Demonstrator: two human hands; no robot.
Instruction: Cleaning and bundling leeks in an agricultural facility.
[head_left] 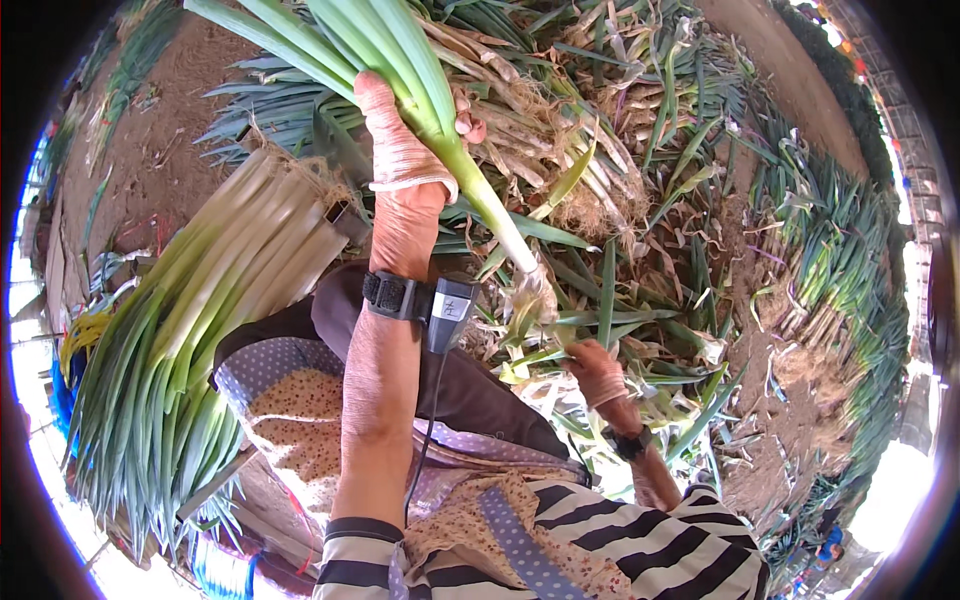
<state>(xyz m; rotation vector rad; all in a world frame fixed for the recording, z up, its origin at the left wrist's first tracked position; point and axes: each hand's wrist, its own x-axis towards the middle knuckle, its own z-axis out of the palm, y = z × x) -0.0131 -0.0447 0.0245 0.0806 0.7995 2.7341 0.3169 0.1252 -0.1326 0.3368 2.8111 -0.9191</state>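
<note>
So a long leek with broad green leaves and a pale white shank (485, 195) is being gripped up top by the left hand (405, 150), which is covered by a ribbed beige cloth sleeve, with the fingers wrapped round the stalk where the leaves fan out. The stalk is held at a slant over the leafy mess, leaves toward the top left, rooty end pointed down toward the right hand (597, 375). That one's got its fingers curled in, right near the root end and some loose yellow-green leaves, but whether anything's actually pinched there can't be told. On the left wrist a black fabric strap (395, 295) is worn, with a small grey box (452, 305) attached and a thin black cable (428, 415) run down from it. A dark wristband (632, 442) is worn on the right. Off to the left, a neat bundle of clean white-and-green leeks (200, 290) is stacked, while a heap of untidy leeks with brown stringy roots (520, 110) is piled beyond the hands. Farther right, a long row of green-topped leeks (850, 290) is laid on brown bare soil (745, 385).
</note>
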